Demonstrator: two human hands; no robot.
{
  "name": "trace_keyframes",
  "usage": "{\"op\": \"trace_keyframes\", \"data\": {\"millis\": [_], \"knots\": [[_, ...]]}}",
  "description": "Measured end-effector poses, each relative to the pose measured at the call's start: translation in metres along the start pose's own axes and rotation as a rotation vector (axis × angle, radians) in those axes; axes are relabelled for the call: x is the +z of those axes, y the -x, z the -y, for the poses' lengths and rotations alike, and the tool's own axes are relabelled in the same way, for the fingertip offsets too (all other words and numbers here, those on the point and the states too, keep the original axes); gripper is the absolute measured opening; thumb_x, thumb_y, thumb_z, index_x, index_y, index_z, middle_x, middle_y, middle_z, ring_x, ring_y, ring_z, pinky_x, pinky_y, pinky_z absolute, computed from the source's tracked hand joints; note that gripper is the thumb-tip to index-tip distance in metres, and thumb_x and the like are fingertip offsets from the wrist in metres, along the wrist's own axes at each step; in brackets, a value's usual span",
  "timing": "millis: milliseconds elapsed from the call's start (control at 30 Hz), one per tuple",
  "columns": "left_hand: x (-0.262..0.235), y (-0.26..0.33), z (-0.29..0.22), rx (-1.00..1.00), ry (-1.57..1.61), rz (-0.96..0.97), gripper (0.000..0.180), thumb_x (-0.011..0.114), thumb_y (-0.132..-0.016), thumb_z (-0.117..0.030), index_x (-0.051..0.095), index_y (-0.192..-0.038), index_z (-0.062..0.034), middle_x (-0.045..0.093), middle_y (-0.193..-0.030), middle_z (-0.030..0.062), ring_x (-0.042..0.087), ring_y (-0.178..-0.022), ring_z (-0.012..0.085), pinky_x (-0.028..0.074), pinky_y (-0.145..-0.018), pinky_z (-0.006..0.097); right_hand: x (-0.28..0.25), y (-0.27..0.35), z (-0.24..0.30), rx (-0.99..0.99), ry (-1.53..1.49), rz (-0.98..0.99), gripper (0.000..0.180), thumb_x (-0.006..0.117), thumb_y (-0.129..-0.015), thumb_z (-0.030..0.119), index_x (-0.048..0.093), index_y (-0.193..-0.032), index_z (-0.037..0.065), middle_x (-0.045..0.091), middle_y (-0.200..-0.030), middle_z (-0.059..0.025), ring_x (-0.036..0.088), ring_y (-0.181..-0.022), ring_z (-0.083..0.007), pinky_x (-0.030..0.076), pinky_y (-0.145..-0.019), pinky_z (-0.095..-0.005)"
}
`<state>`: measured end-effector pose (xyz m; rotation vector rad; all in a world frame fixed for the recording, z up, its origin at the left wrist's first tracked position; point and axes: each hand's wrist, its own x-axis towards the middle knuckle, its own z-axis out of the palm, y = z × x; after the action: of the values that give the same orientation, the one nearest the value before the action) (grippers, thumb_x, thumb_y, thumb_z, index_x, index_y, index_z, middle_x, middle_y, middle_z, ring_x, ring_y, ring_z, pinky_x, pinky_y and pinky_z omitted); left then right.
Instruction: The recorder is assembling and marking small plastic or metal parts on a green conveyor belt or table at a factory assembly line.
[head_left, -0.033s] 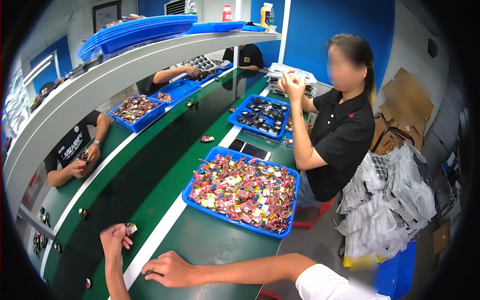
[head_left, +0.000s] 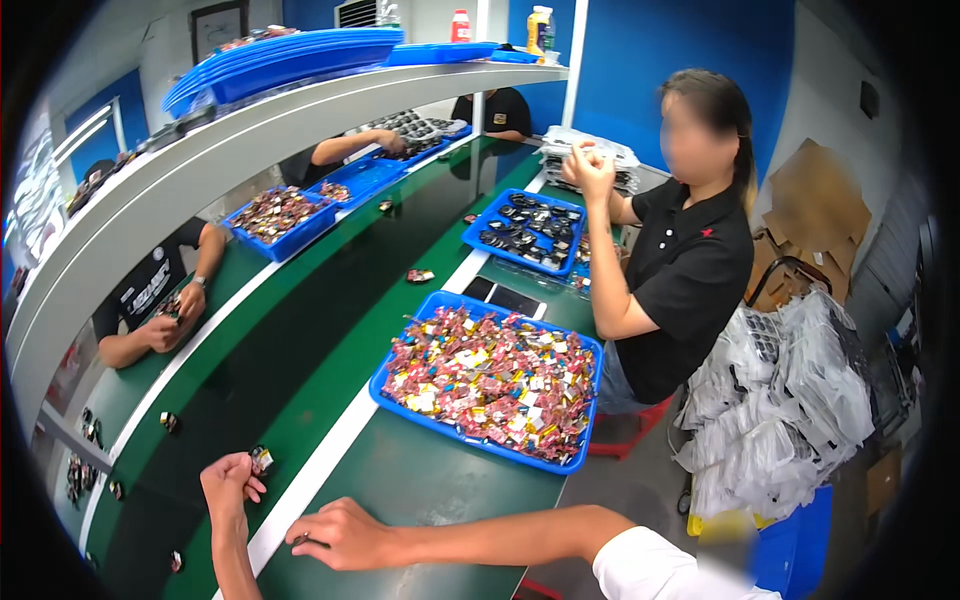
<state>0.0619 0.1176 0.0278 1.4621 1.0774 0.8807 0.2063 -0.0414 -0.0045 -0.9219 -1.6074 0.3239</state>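
Observation:
My left hand [head_left: 229, 484] is over the green belt, thumb and fingers closed at the edge of a small electronic part [head_left: 261, 460] with a pale and yellowish face. My right hand [head_left: 348, 535] rests low on the green table edge, just right of the white rail. Its fingers are curled round a small, thin dark piece [head_left: 309, 541], too small to name. Beyond my right hand stands a blue tray [head_left: 480, 440] heaped with small pink, yellow and white electronic parts.
Loose parts lie along the green belt [head_left: 330, 340]. A co-worker in black [head_left: 690, 250] sits at right beside a blue tray of black pieces [head_left: 525, 232]. Other people work across the belt. A shelf [head_left: 300, 95] with stacked blue trays overhangs at left. White plastic bags [head_left: 770, 400] are piled at right.
The view has shifted very slightly. A little more of the dark piece shows at my right fingertips. My left hand stays at the same part.

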Motion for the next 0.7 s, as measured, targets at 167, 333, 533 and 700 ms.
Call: {"op": "trace_keyframes", "data": {"millis": [167,333,533,700], "knots": [[-0.027,0.083,0.003,-0.056,0.134,-0.196,0.019,0.064,-0.095,-0.009,0.070,-0.096,0.0092,0.069,-0.079,0.0115,0.062,-0.050,0.0134,0.045,-0.043,0.023,0.001,-0.005,0.004,0.165,-0.049,-0.007,0.015,0.081,-0.083,0.014,0.073,-0.090,0.005,0.073,-0.077,-0.0103,0.068,-0.061,-0.0220,0.054,-0.058,-0.0343],[-0.027,0.135,0.015,-0.050,0.230,-0.340,0.019,0.065,-0.097,-0.009,0.069,-0.104,0.0081,0.071,-0.082,0.0137,0.065,-0.055,0.0155,0.047,-0.045,0.024,-0.001,-0.016,0.014,0.638,-0.328,0.032,0.010,0.082,-0.084,0.003,0.074,-0.089,0.002,0.070,-0.075,0.0012,0.048,-0.059,0.0021,0.037,-0.051,-0.0180],[-0.016,0.145,0.032,0.041,0.262,-0.312,0.016,0.067,-0.098,-0.008,0.069,-0.105,0.0059,0.072,-0.081,0.0115,0.066,-0.059,0.0126,0.047,-0.046,0.023,-0.003,-0.016,0.014,0.609,-0.457,0.001,0.009,0.077,-0.088,-0.002,0.070,-0.094,-0.003,0.073,-0.083,-0.0047,0.052,-0.061,0.0017,0.036,-0.052,-0.0156],[-0.008,0.147,0.034,0.138,0.130,-0.263,0.011,0.069,-0.094,-0.003,0.071,-0.099,0.0068,0.072,-0.076,0.0082,0.065,-0.055,0.0083,0.048,-0.047,0.022,-0.005,-0.010,0.020,0.544,-0.300,0.078,0.012,0.077,-0.088,-0.001,0.069,-0.096,-0.003,0.074,-0.085,-0.0070,0.050,-0.057,0.0013,0.034,-0.049,-0.0163]]}}
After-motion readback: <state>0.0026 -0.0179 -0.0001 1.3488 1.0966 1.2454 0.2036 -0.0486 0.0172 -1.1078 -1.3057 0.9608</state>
